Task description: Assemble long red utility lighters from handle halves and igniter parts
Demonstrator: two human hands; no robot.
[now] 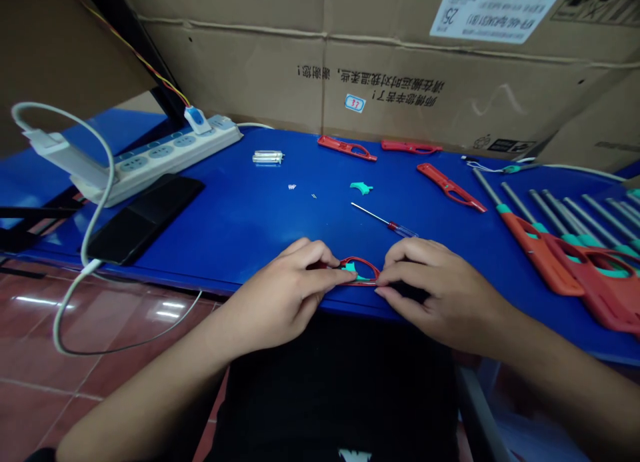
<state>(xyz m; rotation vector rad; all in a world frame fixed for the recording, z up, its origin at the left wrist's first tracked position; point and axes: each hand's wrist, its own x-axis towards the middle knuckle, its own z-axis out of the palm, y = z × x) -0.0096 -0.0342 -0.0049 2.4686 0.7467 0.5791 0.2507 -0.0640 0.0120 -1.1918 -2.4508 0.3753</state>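
Note:
At the front edge of the blue table lies a red casing half [369, 265], with a teal trigger piece [351, 268] in its loop. My left hand [295, 285] is closed around the casing's left end, its index finger on the teal piece. My right hand [430, 285] pinches the casing's right end between thumb and fingers. Just beyond lies a screwdriver [395, 229] with a clear and red handle. Another teal trigger piece [361, 188] rests farther back, near small springs [292, 187] and tiny pins [314, 196].
Red casing halves [347, 148] lie at the back. Several lighters with metal tubes [540, 249] crowd the right side. A power strip [165, 157], black phone [145, 219] and white cable [60, 315] are on the left. A cardboard box [250, 69] stands behind.

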